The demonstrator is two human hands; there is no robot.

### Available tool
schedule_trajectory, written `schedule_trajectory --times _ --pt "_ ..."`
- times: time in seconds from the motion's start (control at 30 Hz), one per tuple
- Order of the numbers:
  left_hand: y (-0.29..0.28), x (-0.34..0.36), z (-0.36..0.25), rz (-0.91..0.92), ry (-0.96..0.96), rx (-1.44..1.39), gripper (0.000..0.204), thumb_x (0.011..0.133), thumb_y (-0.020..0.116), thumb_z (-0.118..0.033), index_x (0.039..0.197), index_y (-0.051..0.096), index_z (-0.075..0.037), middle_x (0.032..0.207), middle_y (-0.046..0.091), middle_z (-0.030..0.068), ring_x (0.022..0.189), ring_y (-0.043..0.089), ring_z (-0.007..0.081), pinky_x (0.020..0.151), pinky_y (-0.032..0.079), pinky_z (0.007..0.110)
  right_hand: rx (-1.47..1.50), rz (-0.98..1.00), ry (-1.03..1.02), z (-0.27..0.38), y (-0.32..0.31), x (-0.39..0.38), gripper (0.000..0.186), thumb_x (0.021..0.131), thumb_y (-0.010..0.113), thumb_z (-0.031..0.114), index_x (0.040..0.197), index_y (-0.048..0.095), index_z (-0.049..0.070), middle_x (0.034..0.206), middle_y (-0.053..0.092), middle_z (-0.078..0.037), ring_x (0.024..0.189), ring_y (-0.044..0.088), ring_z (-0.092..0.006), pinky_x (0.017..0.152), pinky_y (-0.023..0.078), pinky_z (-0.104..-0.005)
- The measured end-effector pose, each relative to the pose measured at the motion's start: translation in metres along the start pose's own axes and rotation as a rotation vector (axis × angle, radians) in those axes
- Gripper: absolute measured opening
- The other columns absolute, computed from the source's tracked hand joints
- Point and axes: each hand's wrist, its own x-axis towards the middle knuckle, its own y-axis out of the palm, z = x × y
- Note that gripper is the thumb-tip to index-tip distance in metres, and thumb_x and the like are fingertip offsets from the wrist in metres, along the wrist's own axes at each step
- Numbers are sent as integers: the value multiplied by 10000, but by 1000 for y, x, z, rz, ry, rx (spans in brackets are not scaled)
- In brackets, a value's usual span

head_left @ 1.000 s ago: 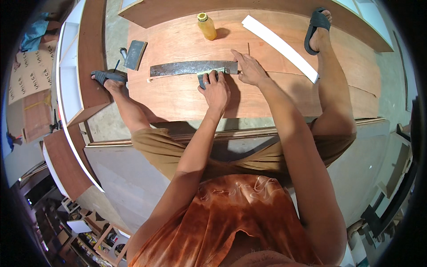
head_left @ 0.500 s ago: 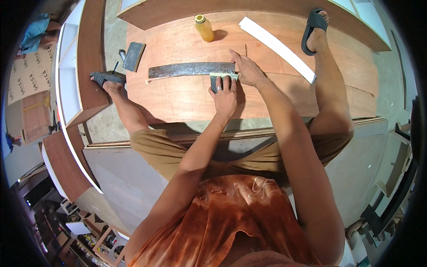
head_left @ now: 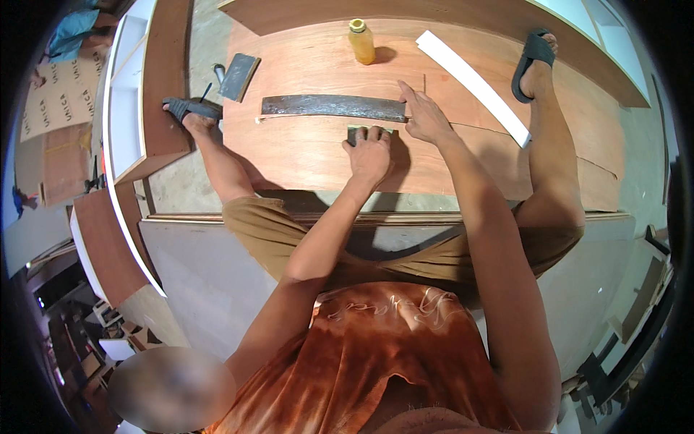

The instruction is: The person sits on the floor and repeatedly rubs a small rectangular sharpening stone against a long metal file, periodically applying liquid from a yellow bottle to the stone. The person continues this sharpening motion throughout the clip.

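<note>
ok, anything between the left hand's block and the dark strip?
Nothing visible; only bare plywood shows between the block in the left hand and the dark strip. The right hand is at the strip's right end, outside that gap.

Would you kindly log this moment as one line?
Left hand: holds dark block, apart from glossy dark strip; Right hand: at strip's right end; Yellow bottle: upright on plywood; White strip: right of bottle
</note>
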Motion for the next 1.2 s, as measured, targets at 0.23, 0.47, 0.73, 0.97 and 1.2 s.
schedule_trajectory --times 0.23,0.47,0.73,0.97,1.2 --pt "5 3 98 -376 -23 16 447 909 622 -199 1349 606 -128 1440 510 105 1365 433 359 1023 338 672 -115 -68 -59 8 9 2 858 745 820 192 1491 404 110 1293 590 -125 1228 529 -324 1062 439 -450" --pt "-25 0 91 -159 -72 -30 387 910 604 -212 1287 658 -147 1430 529 96 1358 456 353 1008 346 695 -165 -83 -57 4 10 2 765 725 833 194 1407 498 105 1249 594 -107 1212 533 -309 1036 446 -452" --pt "-1 18 60 -250 -70 44 291 915 581 -229 1183 677 -171 1340 585 96 1274 509 373 933 387 715 -267 -20 -72 21 8 14 619 692 839 191 1247 593 75 1205 581 -106 1179 539 -326 1007 458 -452" --pt "-46 -35 83 -104 -1 -381 284 876 621 -214 1073 720 -35 1169 686 190 1065 625 437 936 509 463 -294 114 -19 7 -4 22 710 680 877 301 1245 584 -13 1346 567 -219 1329 486 -361 1062 429 -503" --pt "-21 -65 174 22 -188 -765 425 966 564 -56 1361 582 102 1356 627 246 1265 588 289 1106 414 372 -446 368 -102 32 -136 65 416 566 906 256 916 783 68 958 763 -141 942 722 -332 820 568 -486"
